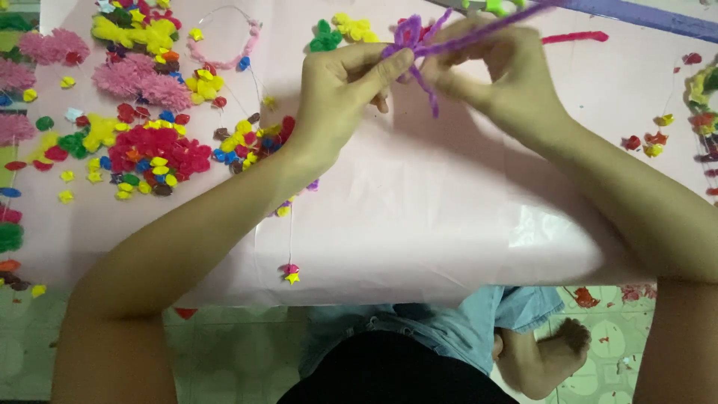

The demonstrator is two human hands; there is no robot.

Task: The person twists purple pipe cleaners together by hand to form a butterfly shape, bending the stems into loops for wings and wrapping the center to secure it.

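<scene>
From the head camera, the left hand (338,93) is curled nearly closed, thumb and forefinger pinching the looped knot of a purple pipe cleaner (419,46) held above the pale pink sheet (419,217) that covers the counter. The right hand (499,75) is also narrowly closed, fingers bent around the same pipe cleaner just beside the left, the two hands almost touching. The pipe cleaner's long axis runs from the knot up and to the right, its free end pointing toward the far right edge of the sheet, while one short tail hangs down between the hands. One purple pipe cleaner is in hand; one pink pipe cleaner (574,36) lies flat beyond the right hand. To the left sit a heap of mixed coloured beads (157,153), too many to count, and fluffy pink pompoms (142,81).
</scene>
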